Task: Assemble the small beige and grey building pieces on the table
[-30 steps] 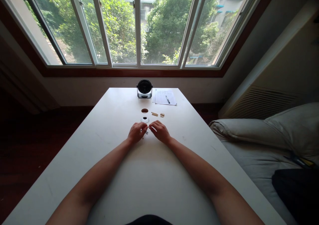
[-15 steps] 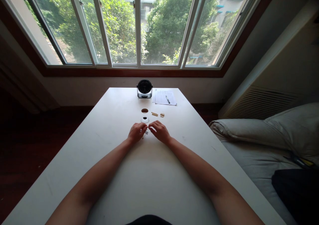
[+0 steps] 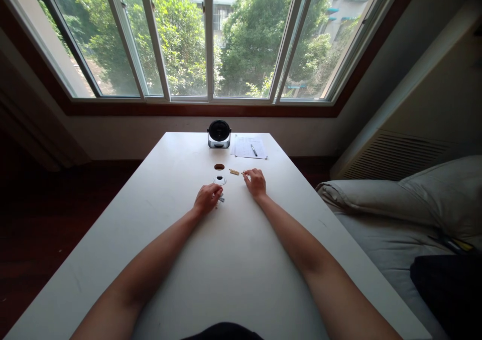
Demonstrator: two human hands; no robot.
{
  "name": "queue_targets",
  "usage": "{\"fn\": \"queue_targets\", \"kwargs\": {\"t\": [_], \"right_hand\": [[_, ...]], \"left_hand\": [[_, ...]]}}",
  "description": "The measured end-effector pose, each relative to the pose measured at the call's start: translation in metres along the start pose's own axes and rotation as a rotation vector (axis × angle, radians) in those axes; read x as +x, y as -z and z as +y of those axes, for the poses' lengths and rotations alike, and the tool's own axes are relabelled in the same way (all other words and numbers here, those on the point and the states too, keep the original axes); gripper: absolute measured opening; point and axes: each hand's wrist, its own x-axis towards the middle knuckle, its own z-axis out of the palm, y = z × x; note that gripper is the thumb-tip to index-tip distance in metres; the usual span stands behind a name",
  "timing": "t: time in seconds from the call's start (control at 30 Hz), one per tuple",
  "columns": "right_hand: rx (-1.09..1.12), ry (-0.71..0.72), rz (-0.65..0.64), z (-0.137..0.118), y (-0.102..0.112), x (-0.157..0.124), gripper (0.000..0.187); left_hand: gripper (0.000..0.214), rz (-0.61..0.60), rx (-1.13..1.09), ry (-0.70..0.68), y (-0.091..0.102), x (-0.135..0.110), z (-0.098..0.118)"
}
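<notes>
My left hand [image 3: 208, 198] is closed near the middle of the white table, its fingertips pinched together; what they hold is too small to make out. Just right of and below those fingers lie small grey pieces [image 3: 222, 198] and a tiny tan bit [image 3: 216, 207], partly covered by the hand. Farther out, my right hand [image 3: 256, 183] has its thumb and forefinger at a small tan piece [image 3: 243, 173], which the fingers partly hide. A row of tan pieces [image 3: 234, 172] lies just left of its fingertips.
A white ring-shaped cover [image 3: 219, 180] lies beyond my left hand, below a round hole [image 3: 219, 167] in the table [image 3: 181, 279]. At the far edge stand a small black fan [image 3: 219, 131] and paper sheets [image 3: 244, 148] with a pen [image 3: 254, 150] on them. A sofa [image 3: 369, 224] is at right.
My right hand has moved away from the left one, forward and right to the tan pieces. My left hand stays nearly in place.
</notes>
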Motion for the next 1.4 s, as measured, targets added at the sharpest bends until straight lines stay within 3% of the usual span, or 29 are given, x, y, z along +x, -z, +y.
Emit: {"fn": "queue_targets", "kwargs": {"t": [0.17,0.53,1.1,1.4], "right_hand": [[-0.126,-0.092,-0.052,0.011,-0.005,0.012,0.012],[-0.166,-0.103,-0.033,0.017,-0.011,0.011,0.014],[-0.117,-0.068,-0.062,0.019,-0.013,0.009,0.017],[-0.054,-0.064,-0.031,0.012,-0.007,0.005,0.019]], "left_hand": [[0.018,-0.004,-0.003,0.006,0.001,0.000,0.001],[0.017,-0.006,-0.017,0.025,0.001,0.000,0.001],[0.017,-0.002,-0.022,0.024,0.001,0.000,0.000],[0.017,0.084,-0.035,0.110,-0.001,0.002,-0.013]]}}
